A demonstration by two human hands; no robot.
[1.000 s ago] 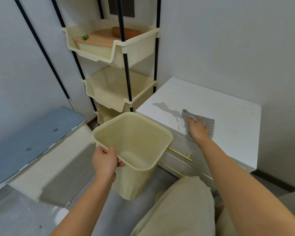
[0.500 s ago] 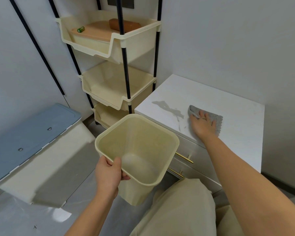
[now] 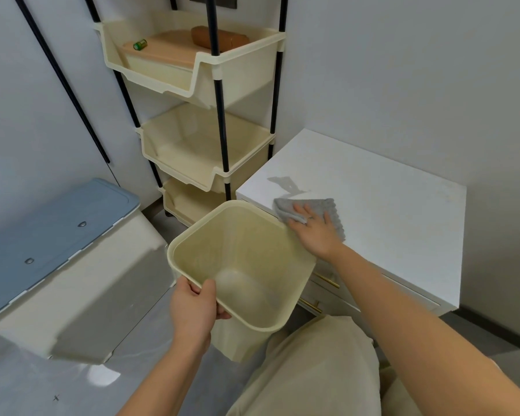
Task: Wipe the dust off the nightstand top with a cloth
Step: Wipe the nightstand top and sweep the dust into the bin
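The white nightstand top (image 3: 388,205) fills the right middle, with a grey dust smear (image 3: 285,184) near its front left corner. My right hand (image 3: 314,232) lies flat on a grey cloth (image 3: 327,207), pressing it against the top close to the front edge, just right of the smear. My left hand (image 3: 194,310) grips the near rim of a cream plastic bin (image 3: 240,265), held in the air with its far rim right at the nightstand's front edge, below the cloth.
A cream three-tier rack (image 3: 198,121) on black poles stands left of the nightstand; its top tray holds a brown block (image 3: 219,37) and a small green item (image 3: 140,45). A blue-lidded storage box (image 3: 51,235) sits at left. My bent knee (image 3: 312,370) is at the bottom.
My right hand has slid the cloth left and nearer to the front edge, beside the smear. The bin has risen toward that edge.
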